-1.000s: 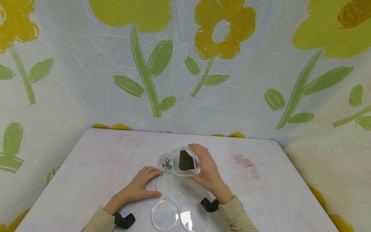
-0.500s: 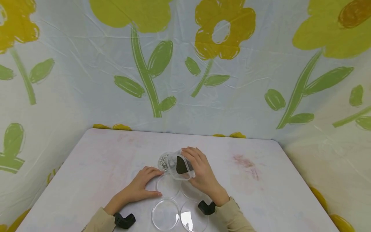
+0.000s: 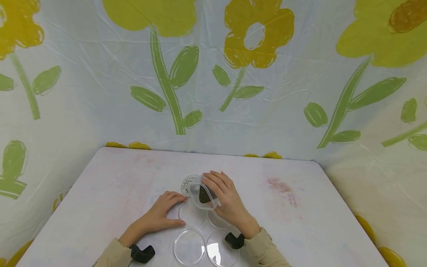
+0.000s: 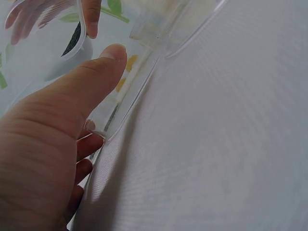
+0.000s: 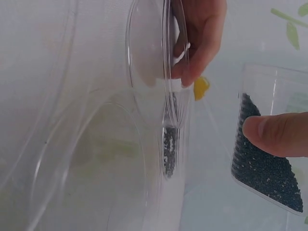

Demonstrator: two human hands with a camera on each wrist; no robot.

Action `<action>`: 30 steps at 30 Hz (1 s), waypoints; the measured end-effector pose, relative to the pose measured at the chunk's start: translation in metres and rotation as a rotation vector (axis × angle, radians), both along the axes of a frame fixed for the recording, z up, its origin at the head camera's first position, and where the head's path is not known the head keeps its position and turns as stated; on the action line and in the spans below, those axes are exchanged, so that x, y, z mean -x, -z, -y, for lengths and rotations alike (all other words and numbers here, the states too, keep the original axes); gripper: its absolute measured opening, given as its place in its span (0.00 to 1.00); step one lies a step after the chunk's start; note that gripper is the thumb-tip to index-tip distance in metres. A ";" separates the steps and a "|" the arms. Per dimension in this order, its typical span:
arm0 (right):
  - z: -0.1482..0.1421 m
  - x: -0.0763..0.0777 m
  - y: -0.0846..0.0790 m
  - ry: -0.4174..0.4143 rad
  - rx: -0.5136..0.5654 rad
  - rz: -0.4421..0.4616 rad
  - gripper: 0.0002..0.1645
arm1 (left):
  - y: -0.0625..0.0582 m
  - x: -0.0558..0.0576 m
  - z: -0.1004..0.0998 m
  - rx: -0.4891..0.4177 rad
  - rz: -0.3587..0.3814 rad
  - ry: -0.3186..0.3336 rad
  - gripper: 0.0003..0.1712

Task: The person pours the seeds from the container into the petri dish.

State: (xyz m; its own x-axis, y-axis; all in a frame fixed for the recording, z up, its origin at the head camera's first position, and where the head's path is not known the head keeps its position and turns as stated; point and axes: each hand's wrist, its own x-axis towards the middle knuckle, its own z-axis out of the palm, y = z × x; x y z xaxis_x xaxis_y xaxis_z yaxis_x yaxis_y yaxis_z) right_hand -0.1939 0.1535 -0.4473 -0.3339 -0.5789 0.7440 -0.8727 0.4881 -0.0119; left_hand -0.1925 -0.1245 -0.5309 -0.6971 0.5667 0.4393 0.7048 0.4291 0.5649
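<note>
My right hand (image 3: 230, 202) grips a clear plastic container (image 3: 197, 203) and tilts it leftward, mouth lowered. Small black grains (image 5: 264, 163) lie banked against its side in the right wrist view, where the thumb presses the wall. The container overlaps a clear round dish (image 3: 187, 182) with white and dark specks at the back left. Thumb and fingertips of my left hand (image 3: 158, 215) bracket the rim of a clear dish (image 3: 191, 214) just in front of that one. In the left wrist view, the thumb (image 4: 106, 67) lies at that dish's edge with the other fingers curled behind it.
Two more clear round dishes, one front left (image 3: 189, 246) and one front right (image 3: 222, 247), lie nearest me. Another dish (image 3: 217, 219) sits partly under the right hand. The pale table (image 3: 133, 178) has reddish smudges at right; a flower-printed cloth (image 3: 267, 122) hangs behind.
My right hand has moved left and slightly down, rolling the container further toward the left. More of the grains are hidden from above now. The left hand has kept its place.
</note>
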 end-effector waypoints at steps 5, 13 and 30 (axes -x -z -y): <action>0.001 0.000 0.001 0.007 -0.006 -0.013 0.52 | 0.000 0.000 0.000 0.002 -0.002 0.003 0.40; 0.001 -0.002 0.002 0.014 -0.031 -0.011 0.53 | 0.000 0.000 -0.001 -0.001 -0.016 0.006 0.40; 0.003 -0.001 0.006 0.016 -0.058 -0.008 0.55 | 0.000 0.001 0.000 0.001 0.007 0.004 0.40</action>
